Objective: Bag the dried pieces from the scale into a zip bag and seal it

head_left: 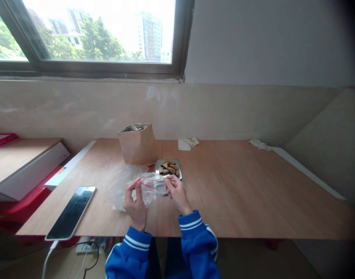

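Note:
Between my two hands is a clear zip-lock bag point(154, 185) with a red line along its mouth. My left hand point(136, 203) pinches the bag's left edge between thumb and fingers. At the right edge my right hand point(178, 193) grips it the same way. Just behind the bag sits a small scale point(157, 164) with a silver plate, partly hidden by the bag. Several brown, dried-looking slices point(169, 167) lie heaped on it. More clear plastic bags point(117, 190) lie in a loose pile beside my left hand.
An open brown paper pouch point(138, 145) with a silvery lining stands behind the pile. A phone point(71, 213) with a white cable point(49, 257) lies at the front left edge of the wooden table point(238, 193). Crumpled tissues point(192, 142) lie along the back edge.

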`<state>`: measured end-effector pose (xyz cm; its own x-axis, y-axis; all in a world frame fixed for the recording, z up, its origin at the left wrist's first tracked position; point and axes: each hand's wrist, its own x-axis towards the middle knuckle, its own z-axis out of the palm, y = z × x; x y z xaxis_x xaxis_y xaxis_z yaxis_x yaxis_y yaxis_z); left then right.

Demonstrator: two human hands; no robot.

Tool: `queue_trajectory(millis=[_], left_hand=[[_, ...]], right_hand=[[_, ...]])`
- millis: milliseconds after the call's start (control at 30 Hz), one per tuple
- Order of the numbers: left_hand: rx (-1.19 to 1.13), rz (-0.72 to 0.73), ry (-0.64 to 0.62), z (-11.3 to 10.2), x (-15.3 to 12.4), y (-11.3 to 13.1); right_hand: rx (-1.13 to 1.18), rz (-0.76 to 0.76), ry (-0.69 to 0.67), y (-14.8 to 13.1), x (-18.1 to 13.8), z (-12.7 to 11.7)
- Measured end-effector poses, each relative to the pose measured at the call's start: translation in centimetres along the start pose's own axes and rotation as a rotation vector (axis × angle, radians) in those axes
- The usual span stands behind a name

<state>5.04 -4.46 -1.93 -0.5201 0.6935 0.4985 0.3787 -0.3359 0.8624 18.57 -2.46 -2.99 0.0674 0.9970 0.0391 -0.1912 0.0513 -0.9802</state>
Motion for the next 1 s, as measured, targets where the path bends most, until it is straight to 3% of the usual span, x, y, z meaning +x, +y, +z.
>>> queue_trajectory(millis=[67,167,367,600,767,867,1000], left_hand=[[-0.041,-0.016,0.026,0.4,0.5,-0.3],[-0.149,0.006,0.045,1.6,1.3,-1.3],[-0.255,0.141,0.163,4.2,1.4,-3.4],[-0.238,0.214,0.041,4.4,0.7,-4.1],[-0.217,0.196,0.034,4.3,0.4,-4.7],[-0.202,0.15,0.065,4.3,0.3,-5.4],[-0.224,0.12,0.055,4.3,0.2,-5.9]], right_hand=[[-0.005,0.002,-0.01,0.0,-0.3,-1.2],[-0.127,-0.114,0.016,0.1,-0.5,-2.3],[-0.654,-0.38,0.424,2.4,1.8,-3.7],[-1.012,-0.208,0.61,3.9,3.8,-2.9],[-0.971,-0.187,0.706,3.8,2.8,-2.0],[-0.819,-0.245,0.734,3.2,1.7,-2.2],[-0.504,-0.367,0.599,0.7,0.2,-2.0]])
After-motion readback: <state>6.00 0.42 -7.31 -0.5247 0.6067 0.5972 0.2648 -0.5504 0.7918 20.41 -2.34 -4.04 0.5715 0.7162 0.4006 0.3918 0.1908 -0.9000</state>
